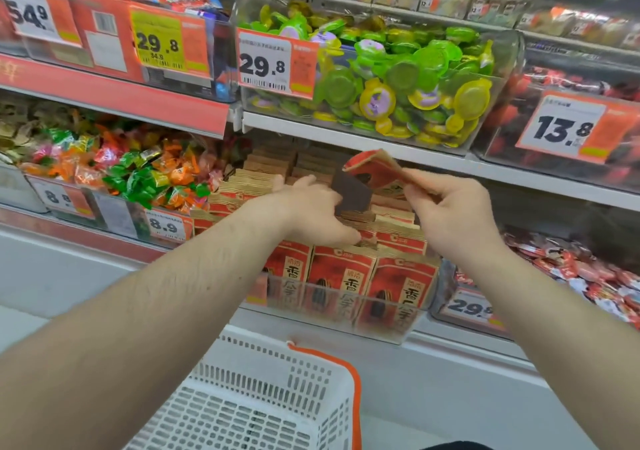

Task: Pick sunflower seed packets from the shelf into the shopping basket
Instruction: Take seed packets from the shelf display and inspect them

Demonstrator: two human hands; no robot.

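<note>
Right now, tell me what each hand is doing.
Left hand: among the shelf packets, gripping a dark packet.
Right hand: pinching a red packet lifted clear of the rows.

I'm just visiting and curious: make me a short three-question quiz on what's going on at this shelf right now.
1. True or false: the right hand holds a sunflower seed packet lifted above the stacked packets.
2. Multiple choice: the white shopping basket is (A) on the top shelf, (B) below the hands in front of the shelf, (C) hanging on the left hand.
3. Fill in: the clear bin directly above the seed packets holds mostly ____-coloured round cups.

Key: 1 true; 2 B; 3 green.
</note>
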